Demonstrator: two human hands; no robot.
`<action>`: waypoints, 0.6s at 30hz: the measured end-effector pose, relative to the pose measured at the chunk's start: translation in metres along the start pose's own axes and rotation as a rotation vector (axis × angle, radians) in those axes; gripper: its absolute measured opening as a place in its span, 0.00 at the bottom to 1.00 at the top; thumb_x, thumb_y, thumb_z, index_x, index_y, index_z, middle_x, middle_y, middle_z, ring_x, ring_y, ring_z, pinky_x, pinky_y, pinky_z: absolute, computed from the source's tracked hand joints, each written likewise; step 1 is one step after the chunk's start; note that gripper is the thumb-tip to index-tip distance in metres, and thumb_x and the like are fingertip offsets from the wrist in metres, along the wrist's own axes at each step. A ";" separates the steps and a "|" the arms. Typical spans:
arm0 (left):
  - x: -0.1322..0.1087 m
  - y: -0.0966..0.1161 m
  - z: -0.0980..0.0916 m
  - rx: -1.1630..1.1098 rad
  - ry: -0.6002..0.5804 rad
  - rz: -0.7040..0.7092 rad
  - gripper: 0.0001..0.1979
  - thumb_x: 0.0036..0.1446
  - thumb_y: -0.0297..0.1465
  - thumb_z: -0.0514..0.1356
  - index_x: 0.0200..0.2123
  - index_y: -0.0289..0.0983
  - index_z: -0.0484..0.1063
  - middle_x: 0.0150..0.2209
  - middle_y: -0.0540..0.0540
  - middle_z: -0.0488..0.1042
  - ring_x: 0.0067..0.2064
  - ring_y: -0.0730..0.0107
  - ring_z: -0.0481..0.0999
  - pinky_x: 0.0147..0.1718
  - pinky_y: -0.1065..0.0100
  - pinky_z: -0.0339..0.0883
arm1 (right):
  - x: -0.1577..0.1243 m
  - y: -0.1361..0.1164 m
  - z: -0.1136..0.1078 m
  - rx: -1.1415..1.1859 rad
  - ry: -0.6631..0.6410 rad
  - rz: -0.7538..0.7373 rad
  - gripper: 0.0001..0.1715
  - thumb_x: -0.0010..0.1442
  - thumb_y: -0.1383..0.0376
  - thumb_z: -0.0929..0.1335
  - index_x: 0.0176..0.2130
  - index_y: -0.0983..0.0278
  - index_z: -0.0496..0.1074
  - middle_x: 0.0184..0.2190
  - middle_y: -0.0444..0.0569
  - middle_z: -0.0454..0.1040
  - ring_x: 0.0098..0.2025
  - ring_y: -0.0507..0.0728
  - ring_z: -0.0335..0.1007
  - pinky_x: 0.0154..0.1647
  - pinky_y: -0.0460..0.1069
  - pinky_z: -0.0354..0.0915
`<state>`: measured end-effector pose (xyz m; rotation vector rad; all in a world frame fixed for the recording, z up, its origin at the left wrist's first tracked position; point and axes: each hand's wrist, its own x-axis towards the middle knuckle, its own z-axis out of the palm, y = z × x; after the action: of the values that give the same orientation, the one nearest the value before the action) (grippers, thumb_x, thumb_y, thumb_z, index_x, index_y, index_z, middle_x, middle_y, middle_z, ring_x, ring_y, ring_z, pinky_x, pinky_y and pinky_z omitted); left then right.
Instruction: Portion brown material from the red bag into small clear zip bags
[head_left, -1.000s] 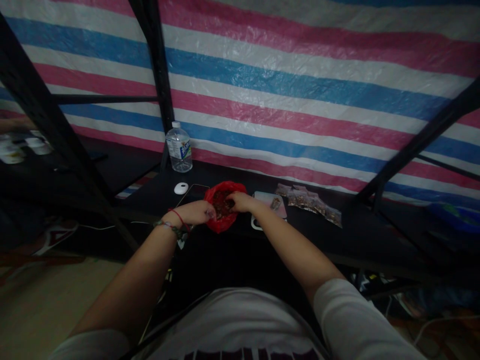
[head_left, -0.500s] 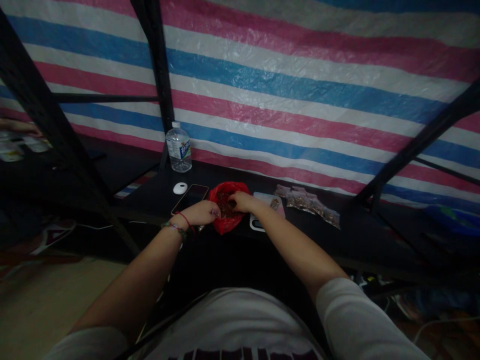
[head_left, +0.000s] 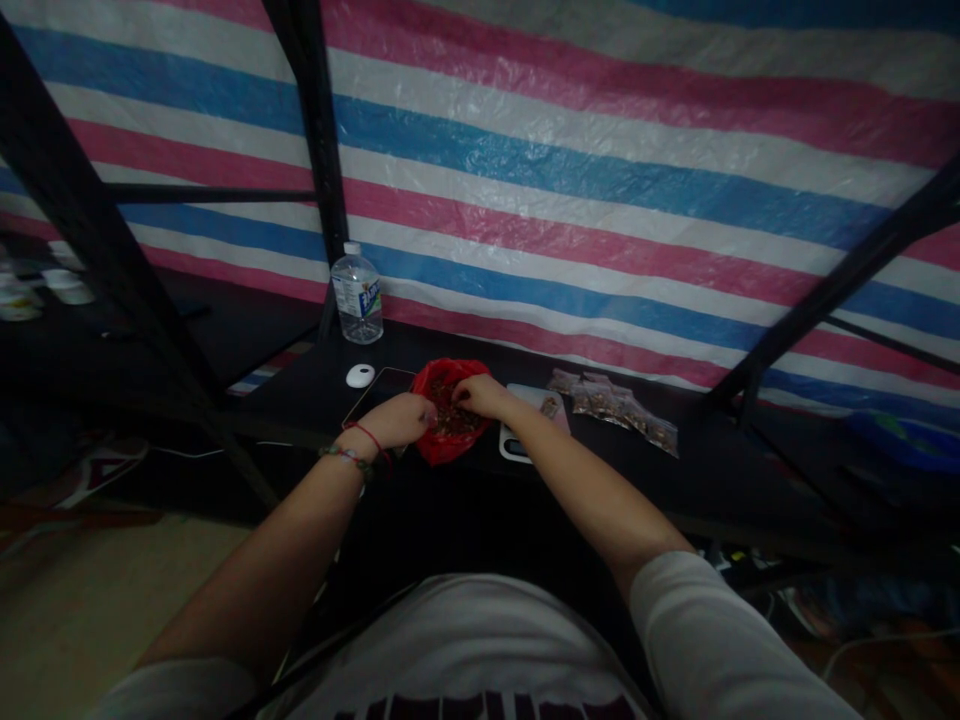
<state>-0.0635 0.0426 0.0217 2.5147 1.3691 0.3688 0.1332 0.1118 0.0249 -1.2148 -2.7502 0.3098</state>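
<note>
A red plastic bag (head_left: 450,449) stands open at the front of the dark table, with small brownish pieces inside. My left hand (head_left: 407,418) is closed at the bag's left edge; what its fingers hold is too small to make out. Over the pieces, inside the bag's mouth, my right hand (head_left: 478,395) has its fingertips pressed together, and their contents cannot be made out. Right of the bag lies a white scale (head_left: 514,447) with a small clear packet (head_left: 550,407) on it. Several filled clear packets (head_left: 615,402) lie further right.
A phone (head_left: 379,388) lies partly under my left hand, near a white rounded object (head_left: 361,376). Behind them stands a clear bottle (head_left: 358,297). Dark metal posts (head_left: 319,150) frame the table before a striped sheet (head_left: 562,190). White containers (head_left: 67,287) stand far left.
The red bag and my left hand have shifted slightly left. My right hand has moved slightly up and left within the bag's mouth. Another person's hand at the far left has gone from view.
</note>
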 end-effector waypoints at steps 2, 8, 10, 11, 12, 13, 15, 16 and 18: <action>0.001 0.002 -0.002 -0.029 0.077 0.014 0.14 0.51 0.26 0.52 0.33 0.38 0.78 0.35 0.44 0.80 0.38 0.64 0.77 0.39 0.68 0.67 | 0.000 0.001 0.001 0.040 0.033 -0.006 0.15 0.54 0.73 0.68 0.42 0.64 0.78 0.40 0.49 0.79 0.41 0.54 0.73 0.42 0.44 0.63; -0.002 0.025 -0.009 -0.232 0.304 -0.020 0.11 0.51 0.29 0.54 0.35 0.38 0.74 0.34 0.47 0.78 0.35 0.67 0.76 0.36 0.69 0.67 | -0.008 0.001 -0.007 0.156 0.082 0.032 0.14 0.53 0.74 0.68 0.40 0.65 0.78 0.37 0.48 0.79 0.37 0.52 0.73 0.39 0.44 0.64; -0.003 0.031 -0.007 -0.309 0.321 -0.022 0.08 0.50 0.31 0.57 0.35 0.38 0.73 0.32 0.48 0.77 0.33 0.68 0.75 0.35 0.69 0.67 | -0.017 0.007 -0.019 0.178 0.132 0.048 0.13 0.53 0.74 0.68 0.39 0.65 0.78 0.37 0.47 0.79 0.36 0.52 0.73 0.38 0.43 0.64; -0.003 0.033 -0.006 -0.343 0.323 -0.019 0.08 0.50 0.33 0.59 0.34 0.37 0.72 0.31 0.48 0.76 0.32 0.68 0.75 0.34 0.69 0.67 | -0.024 0.012 -0.026 0.182 0.169 0.061 0.13 0.53 0.74 0.68 0.38 0.65 0.78 0.37 0.47 0.79 0.36 0.52 0.73 0.39 0.44 0.65; -0.003 0.035 -0.005 -0.371 0.327 -0.015 0.10 0.49 0.35 0.60 0.35 0.37 0.71 0.31 0.48 0.76 0.32 0.68 0.75 0.34 0.69 0.67 | -0.032 0.019 -0.034 0.185 0.203 0.077 0.13 0.52 0.74 0.68 0.38 0.65 0.78 0.37 0.47 0.79 0.37 0.52 0.73 0.39 0.44 0.65; -0.003 0.036 -0.003 -0.392 0.332 -0.010 0.11 0.49 0.37 0.61 0.35 0.37 0.70 0.31 0.48 0.76 0.32 0.68 0.75 0.33 0.68 0.67 | -0.041 0.027 -0.042 0.186 0.236 0.100 0.13 0.52 0.74 0.68 0.38 0.65 0.78 0.38 0.48 0.79 0.38 0.53 0.73 0.40 0.44 0.66; -0.002 0.037 0.000 -0.421 0.348 -0.003 0.15 0.47 0.40 0.63 0.36 0.37 0.69 0.32 0.48 0.75 0.32 0.67 0.74 0.33 0.68 0.67 | -0.064 0.046 -0.058 0.186 0.273 0.176 0.13 0.54 0.73 0.68 0.40 0.65 0.77 0.38 0.48 0.79 0.38 0.53 0.74 0.41 0.45 0.67; -0.002 0.037 0.001 -0.431 0.354 0.001 0.16 0.47 0.40 0.63 0.36 0.37 0.68 0.32 0.48 0.74 0.32 0.67 0.74 0.33 0.67 0.67 | -0.075 0.054 -0.064 0.173 0.278 0.230 0.13 0.54 0.73 0.68 0.40 0.65 0.77 0.38 0.49 0.79 0.38 0.53 0.74 0.41 0.46 0.67; -0.002 0.038 0.002 -0.439 0.353 0.010 0.17 0.47 0.42 0.64 0.36 0.37 0.68 0.31 0.49 0.74 0.32 0.67 0.74 0.32 0.67 0.67 | -0.097 0.068 -0.074 0.134 0.254 0.327 0.12 0.54 0.73 0.68 0.40 0.65 0.77 0.38 0.49 0.79 0.38 0.54 0.74 0.41 0.45 0.67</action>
<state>-0.0341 0.0212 0.0320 2.1570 1.2186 1.0330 0.2608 0.0947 0.0782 -1.5465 -2.2784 0.3368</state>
